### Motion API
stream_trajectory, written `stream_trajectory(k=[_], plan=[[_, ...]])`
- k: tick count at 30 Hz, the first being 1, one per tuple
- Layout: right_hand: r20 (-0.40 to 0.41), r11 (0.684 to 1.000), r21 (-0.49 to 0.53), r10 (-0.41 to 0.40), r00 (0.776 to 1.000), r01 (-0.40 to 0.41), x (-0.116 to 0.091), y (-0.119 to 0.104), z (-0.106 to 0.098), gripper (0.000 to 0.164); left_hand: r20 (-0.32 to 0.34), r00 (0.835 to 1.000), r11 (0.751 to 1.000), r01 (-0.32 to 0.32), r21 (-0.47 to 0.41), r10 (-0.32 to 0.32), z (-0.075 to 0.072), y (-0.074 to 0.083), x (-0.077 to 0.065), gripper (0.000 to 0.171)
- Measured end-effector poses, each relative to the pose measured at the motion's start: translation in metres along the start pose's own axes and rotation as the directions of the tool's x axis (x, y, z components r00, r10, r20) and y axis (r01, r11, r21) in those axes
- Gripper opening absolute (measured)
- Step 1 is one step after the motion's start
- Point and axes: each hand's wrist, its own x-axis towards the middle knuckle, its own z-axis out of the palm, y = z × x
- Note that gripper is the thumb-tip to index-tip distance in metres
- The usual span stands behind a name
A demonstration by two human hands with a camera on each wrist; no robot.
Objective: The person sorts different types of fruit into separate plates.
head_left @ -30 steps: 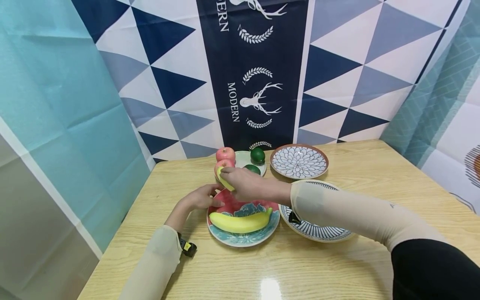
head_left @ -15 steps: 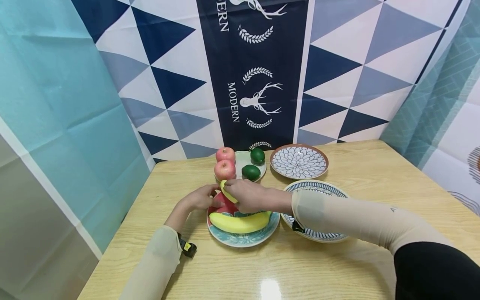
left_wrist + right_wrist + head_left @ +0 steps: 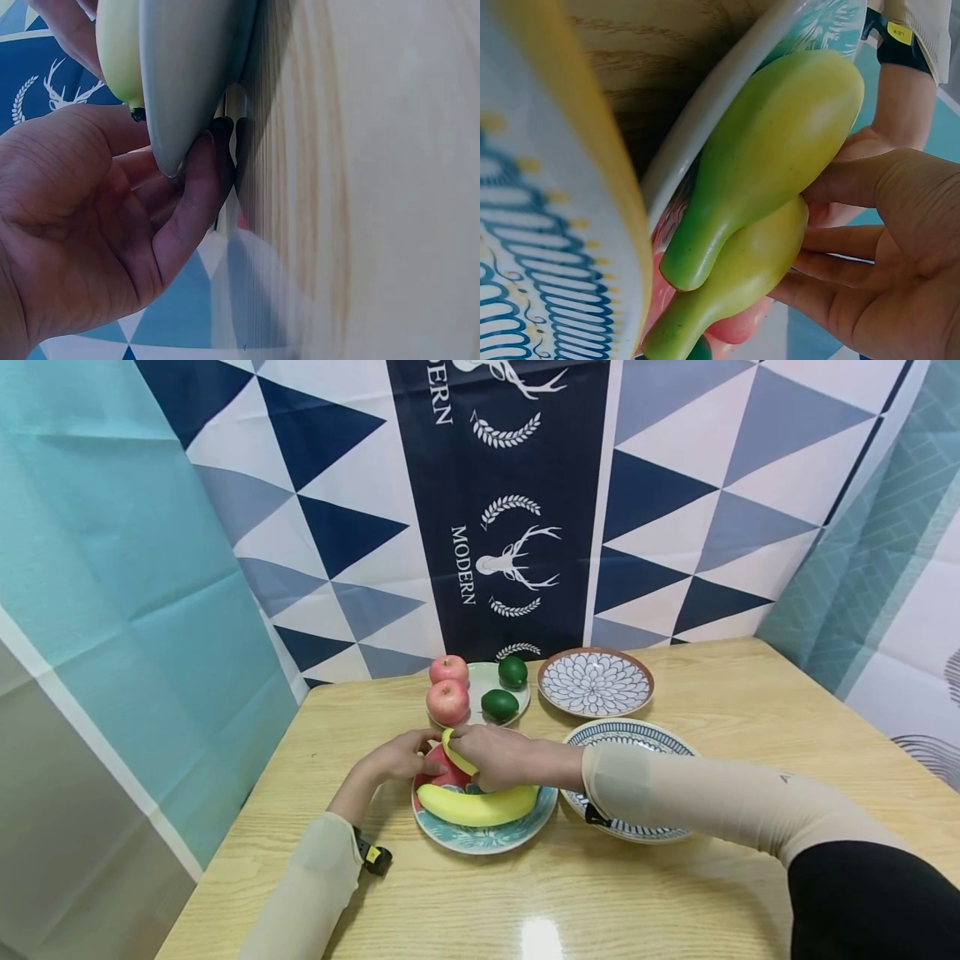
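Note:
A blue-and-red patterned plate [image 3: 487,842] lies on the table with a yellow banana [image 3: 480,807] along its near side. My right hand [image 3: 504,756] grips a second banana [image 3: 459,758] just behind the first, over the plate's far half. In the right wrist view the two bananas lie close together, thumb and fingers of the right hand [image 3: 915,247] on the farther one [image 3: 754,262]. At the plate's left rim is my left hand [image 3: 401,756]. The left wrist view shows that hand [image 3: 82,217] pinching the rim [image 3: 176,142], with a finger beneath it.
Behind stands a pale plate [image 3: 483,675] with two apples [image 3: 447,702] and two green fruits [image 3: 500,705]. A brown-rimmed plate [image 3: 596,683] is at the back right. A blue-and-white plate [image 3: 645,735] sits partly under my right forearm. A patterned cloth [image 3: 517,527] hangs behind the table.
My right hand has brought its banana down and toward me, closer to the banana on the plate. The apples and green fruits have come into fuller view. My left hand stays at the rim.

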Motion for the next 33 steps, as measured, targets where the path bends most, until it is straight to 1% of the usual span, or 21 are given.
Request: stream_trajectory(k=[15, 25, 27, 33], plan=[[0.017, 1.0, -0.029, 0.008, 1.0, -0.007, -0.001, 0.0, 0.001, 0.042, 0.006, 1.0, 1.0, -0.014, -0.017, 0.014, -0.002, -0.001, 0.0, 0.049], [0.026, 1.0, 0.007, 0.001, 1.0, -0.001, 0.002, 0.003, 0.001, 0.047, 0.012, 1.0, 1.0, -0.017, -0.026, 0.017, 0.0, -0.001, 0.001, 0.052], [0.013, 1.0, 0.006, -0.001, 1.0, 0.001, 0.002, 0.003, -0.001, 0.048, 0.012, 1.0, 1.0, -0.017, -0.024, 0.017, 0.0, -0.002, 0.001, 0.052], [-0.06, 1.0, 0.011, -0.007, 0.998, 0.008, 0.003, 0.007, -0.013, 0.047, 0.005, 1.0, 1.0, -0.026, -0.005, 0.026, 0.0, -0.002, 0.0, 0.051]])
